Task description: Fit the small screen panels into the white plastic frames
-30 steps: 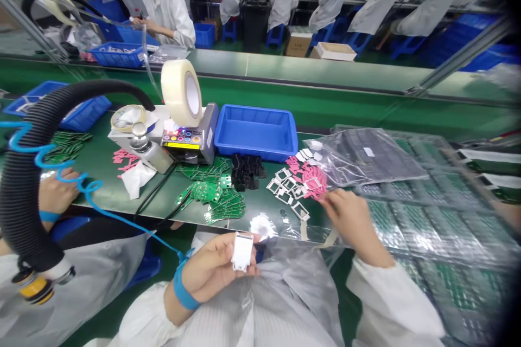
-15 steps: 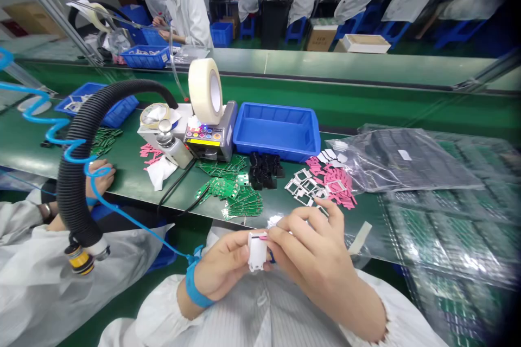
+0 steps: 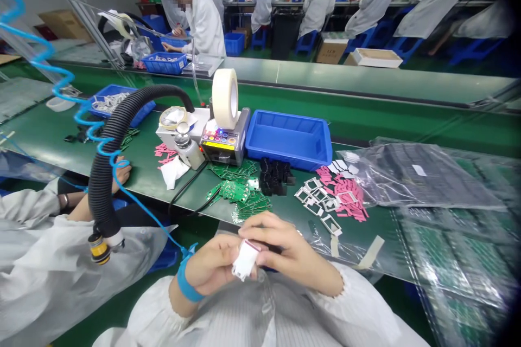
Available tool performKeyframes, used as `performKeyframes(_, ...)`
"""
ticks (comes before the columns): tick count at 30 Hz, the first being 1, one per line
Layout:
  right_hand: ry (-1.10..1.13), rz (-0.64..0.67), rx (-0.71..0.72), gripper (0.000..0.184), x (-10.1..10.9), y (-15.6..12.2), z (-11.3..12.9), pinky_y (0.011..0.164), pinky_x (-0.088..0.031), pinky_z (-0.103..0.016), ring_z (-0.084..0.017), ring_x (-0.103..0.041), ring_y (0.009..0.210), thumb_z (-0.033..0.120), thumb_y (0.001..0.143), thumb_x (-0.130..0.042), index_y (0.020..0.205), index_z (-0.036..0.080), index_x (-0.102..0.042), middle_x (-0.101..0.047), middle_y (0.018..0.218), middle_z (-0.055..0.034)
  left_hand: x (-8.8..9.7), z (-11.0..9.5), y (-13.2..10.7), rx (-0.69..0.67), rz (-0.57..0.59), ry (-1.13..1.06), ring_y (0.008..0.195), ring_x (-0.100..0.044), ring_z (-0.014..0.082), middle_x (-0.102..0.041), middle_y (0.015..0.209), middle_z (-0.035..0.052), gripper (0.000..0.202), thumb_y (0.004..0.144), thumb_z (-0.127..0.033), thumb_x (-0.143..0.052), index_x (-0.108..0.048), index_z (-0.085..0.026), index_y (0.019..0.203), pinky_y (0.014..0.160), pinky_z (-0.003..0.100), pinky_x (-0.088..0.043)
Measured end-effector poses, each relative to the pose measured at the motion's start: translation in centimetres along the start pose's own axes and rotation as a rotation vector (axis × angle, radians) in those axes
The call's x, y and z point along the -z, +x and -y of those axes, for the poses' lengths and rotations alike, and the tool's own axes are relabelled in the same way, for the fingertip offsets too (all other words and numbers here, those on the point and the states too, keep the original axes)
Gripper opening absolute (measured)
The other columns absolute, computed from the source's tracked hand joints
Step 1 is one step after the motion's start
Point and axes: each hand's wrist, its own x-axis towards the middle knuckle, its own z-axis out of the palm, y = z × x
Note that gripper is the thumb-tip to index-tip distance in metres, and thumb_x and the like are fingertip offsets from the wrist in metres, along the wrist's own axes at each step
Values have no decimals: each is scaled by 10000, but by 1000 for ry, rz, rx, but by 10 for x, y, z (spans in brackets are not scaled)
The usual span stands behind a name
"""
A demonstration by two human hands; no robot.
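The left hand (image 3: 209, 265) curls nearly closed around a white plastic housing (image 3: 245, 261), well below the blue plastic tray (image 3: 285, 168); the right hand (image 3: 288, 246) cups its top, where a pink strip (image 3: 253, 245) shows; green circuit boards (image 3: 244, 195) lie below the tray's left end; white frames (image 3: 315, 195) and pink pieces (image 3: 345, 195) lie below its right end.

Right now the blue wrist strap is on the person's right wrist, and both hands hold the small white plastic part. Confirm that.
Wrong on one point: the blue wrist strap is on the left wrist, not the right, as the head view shows. The rest stands: the left hand and the right hand both hold the small white plastic part.
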Motion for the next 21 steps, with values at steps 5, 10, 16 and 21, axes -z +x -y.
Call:
performKeyframes(5, -229, -7, 62, 396, 5, 10, 7, 805, -395, -370, -181, -506, 863, 568, 844, -476, 995, 245, -649, -571, 870, -35, 9, -7, -16, -187, -126, 249, 882, -628, 227, -702, 978, 114, 465, 768, -453, -604, -640, -185, 1147, 832, 361, -457)
performKeyframes(10, -473, 12, -3, 224, -7, 26, 17, 899, -352, -408, -179, -503, 882, 410, 840, -593, 950, 217, -622, -585, 882, -21, 14, -19, -39, -474, -289, 996, 1124, -556, 261, -676, 1160, 77, 405, 763, -199, -632, -628, -270, 1161, 1128, 441, -127)
performKeyframes(16, -366, 31, -169, 94, -42, 56, 18, 947, -320, -452, -201, -505, 923, 272, 787, -670, 854, 208, -654, -598, 878, -32, 29, -2, -48, -544, -631, 740, 1116, -583, 256, -713, 1091, 63, 338, 689, -101, -681, -711, -246, 993, 1151, 433, -110)
performKeyframes(21, 307, -208, -468, 226, -50, 89, -21, 782, -458, -352, -147, -556, 747, 351, 721, -720, 863, 187, -656, -601, 784, -7, 93, 17, -58, -552, -799, -19, 1021, -651, 209, -742, 999, 99, 260, 726, -47, -632, -724, -152, 945, 1033, 338, -399)
